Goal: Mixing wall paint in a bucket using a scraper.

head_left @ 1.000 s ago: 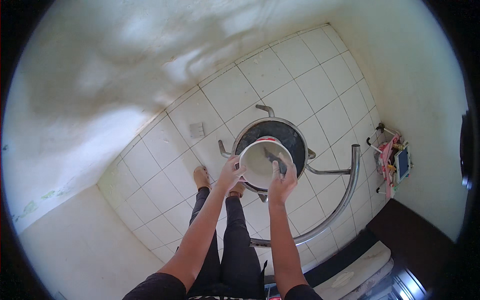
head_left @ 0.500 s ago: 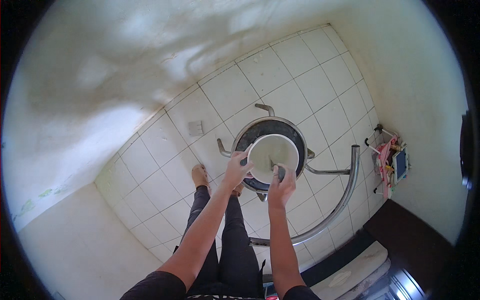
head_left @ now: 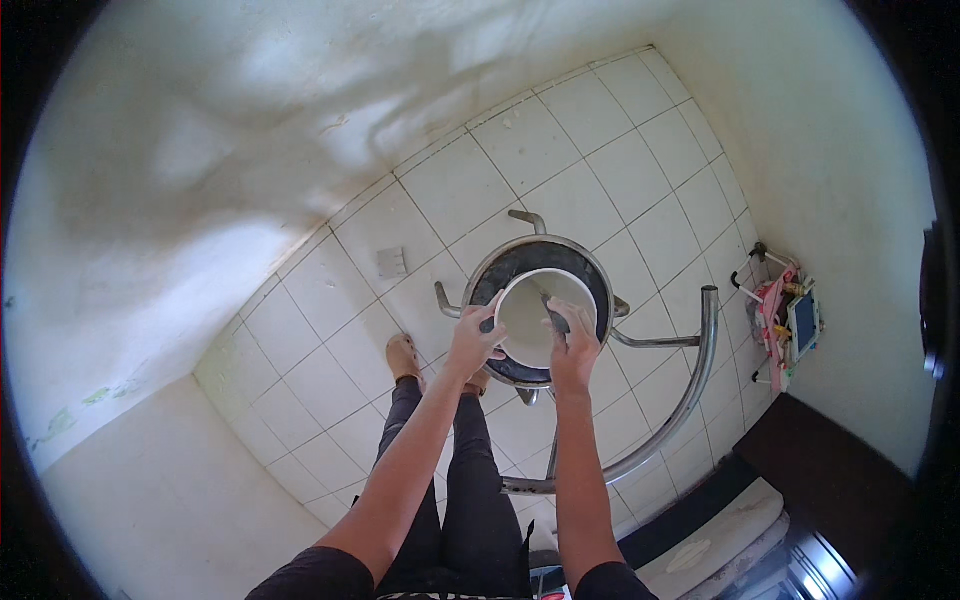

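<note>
A white bucket (head_left: 523,340) with pale contents inside stands on the round black seat of a metal-framed stool (head_left: 490,270). My left hand (head_left: 473,340) grips the bucket's left rim, fingers curled around its side. Closed around a small dark-handled tool (head_left: 560,314), my right hand (head_left: 575,350) reaches over the right part of the opening. The tool's narrow end points into the bucket toward the far side; its exact kind is hard to make out.
A curved metal tube (head_left: 690,400) sweeps around the stool's right side. On the tiled floor lies a grey square plate (head_left: 391,262). A pink item with a white frame (head_left: 785,320) stands by the right wall, near a dark piece of furniture (head_left: 820,455). My feet (head_left: 403,358) are left of the stool.
My right hand has moved slightly right and away from me inside the bucket, the tool turning with it. My left hand stays on the rim.
</note>
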Motion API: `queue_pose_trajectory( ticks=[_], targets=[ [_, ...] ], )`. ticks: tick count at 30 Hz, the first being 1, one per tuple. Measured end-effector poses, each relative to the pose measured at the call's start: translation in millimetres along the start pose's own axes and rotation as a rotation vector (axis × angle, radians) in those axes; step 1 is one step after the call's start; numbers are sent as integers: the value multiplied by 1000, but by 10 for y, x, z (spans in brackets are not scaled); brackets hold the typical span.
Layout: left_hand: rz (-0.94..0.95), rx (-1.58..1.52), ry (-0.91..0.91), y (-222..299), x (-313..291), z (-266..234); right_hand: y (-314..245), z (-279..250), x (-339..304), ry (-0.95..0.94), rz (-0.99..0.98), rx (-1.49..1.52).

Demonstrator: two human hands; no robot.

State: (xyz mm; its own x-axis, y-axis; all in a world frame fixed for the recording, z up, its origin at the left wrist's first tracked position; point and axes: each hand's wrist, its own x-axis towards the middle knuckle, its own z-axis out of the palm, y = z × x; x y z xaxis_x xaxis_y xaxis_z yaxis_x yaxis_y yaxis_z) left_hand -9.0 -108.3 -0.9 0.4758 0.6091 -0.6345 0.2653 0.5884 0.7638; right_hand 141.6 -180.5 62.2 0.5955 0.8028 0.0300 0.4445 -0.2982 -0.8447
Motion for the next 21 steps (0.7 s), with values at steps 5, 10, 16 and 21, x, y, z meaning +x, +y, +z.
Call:
queue_pose_trajectory(
  ticks=[5, 10, 16, 21],
  targets=[
    [-25, 4, 13, 62, -31, 4, 120, -145, -203, -57, -108, -145],
    [-15, 2, 32, 34, -22, 12, 57, -104, -495, -94, -124, -158],
    [-28, 54, 39, -103, 35, -10, -9, 28, -637, -204, -160, -34],
    [-19, 79, 67, -103, 45, 6, 172, 1, -275, -216, -233, -122]
  ],
)
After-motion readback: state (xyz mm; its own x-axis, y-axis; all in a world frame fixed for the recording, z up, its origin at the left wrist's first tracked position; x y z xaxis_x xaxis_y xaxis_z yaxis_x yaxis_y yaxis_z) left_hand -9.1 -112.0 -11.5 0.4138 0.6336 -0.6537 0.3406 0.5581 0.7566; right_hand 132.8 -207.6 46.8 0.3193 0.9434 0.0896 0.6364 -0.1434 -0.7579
